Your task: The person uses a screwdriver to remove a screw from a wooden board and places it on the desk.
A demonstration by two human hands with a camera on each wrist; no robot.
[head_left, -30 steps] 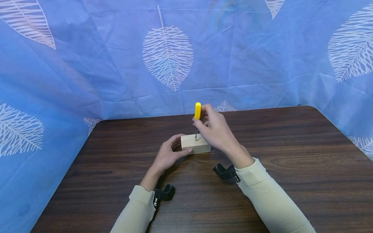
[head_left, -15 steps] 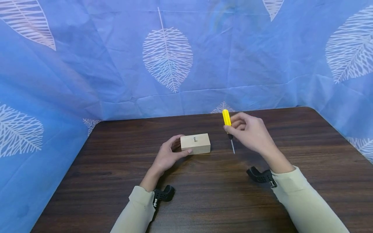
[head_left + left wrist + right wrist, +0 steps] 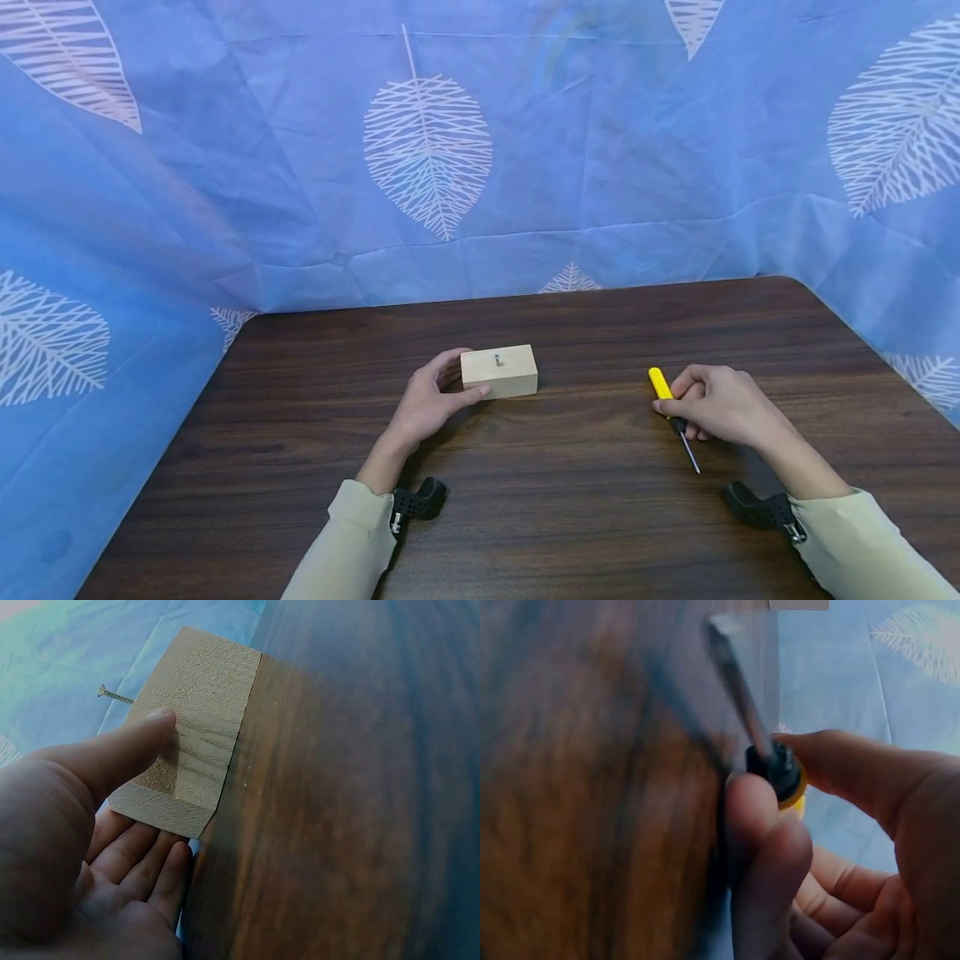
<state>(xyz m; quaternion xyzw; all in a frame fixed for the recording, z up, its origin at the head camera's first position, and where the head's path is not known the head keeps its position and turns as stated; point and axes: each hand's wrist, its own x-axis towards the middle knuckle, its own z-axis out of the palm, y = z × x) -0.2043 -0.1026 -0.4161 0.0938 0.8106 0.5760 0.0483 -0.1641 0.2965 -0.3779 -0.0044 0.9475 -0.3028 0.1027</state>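
Note:
A pale wooden block (image 3: 501, 382) lies on the table, and a screw (image 3: 497, 360) stands upright out of its top face. In the left wrist view the screw (image 3: 116, 695) shows its flat head and bare threads. My left hand (image 3: 426, 406) holds the block by its left end, thumb on the near side and fingers behind. Well to the right, my right hand (image 3: 723, 406) pinches a screwdriver (image 3: 660, 383) with a yellow handle and black collar. Its metal shaft (image 3: 739, 694) slants down toward the person, tip close to the tabletop; whether it touches I cannot tell.
The dark wood-grain table (image 3: 585, 517) reaches back to a blue curtain (image 3: 300, 167) printed with white leaves. Black wrist mounts (image 3: 422, 500) sit at both sleeve cuffs, low over the table.
My right hand has taken the screwdriver off the screw and carried it right, down and nearer the person. The left hand and the block have stayed in place.

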